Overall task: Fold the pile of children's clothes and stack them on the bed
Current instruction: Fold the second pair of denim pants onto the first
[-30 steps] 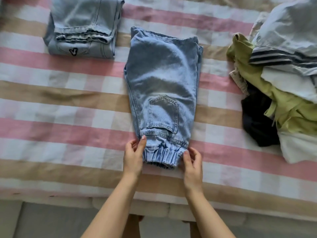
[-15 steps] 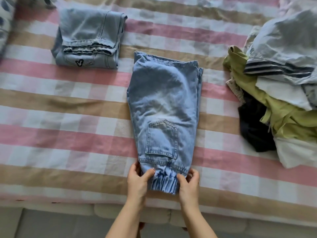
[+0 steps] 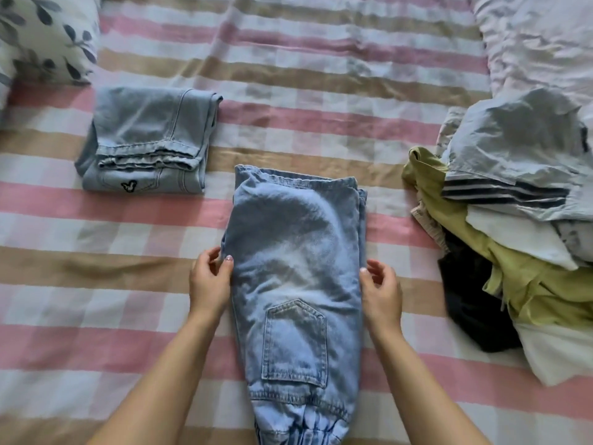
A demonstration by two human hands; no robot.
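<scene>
"Gripping what, the left hand [image 3: 210, 281]?"

"The left edge of the light-blue jeans [image 3: 295, 239]. The thumb lies on top of the denim and the fingers curl at the edge beside it, so it's a pinch."

"And the right hand [image 3: 382, 292]?"

"Its thumb tip touches the right edge of the same jeans, about level with the other hand. The fingers are loosely bent just beside the cloth. Whether they have hold of it I cannot tell."

"How do the jeans lie?"

"Flat on the bed [image 3: 305, 101], folded lengthways into a narrow strip. There's a stitched edge at the far end, and the gathered cuff at the near end runs out of the bottom of the view. A patch pocket faces up, nearer than the hands."

"What's around them?"

"To the far left, apart from them, is a second pair of jeans [image 3: 147, 139], folded into a compact block with a small black-and-white emblem near its front edge. Beyond that, in the corner, sits a white pillow [image 3: 45, 36] with a dark leaf print. To the right, well clear of the right hand, is the unfolded pile [image 3: 529, 284]: a grey garment with dark stripes on top, and olive-green, white and black pieces beneath. Behind the pile is a crumpled white cover [image 3: 539, 43]. The sheet is striped pink, tan and white."
</scene>
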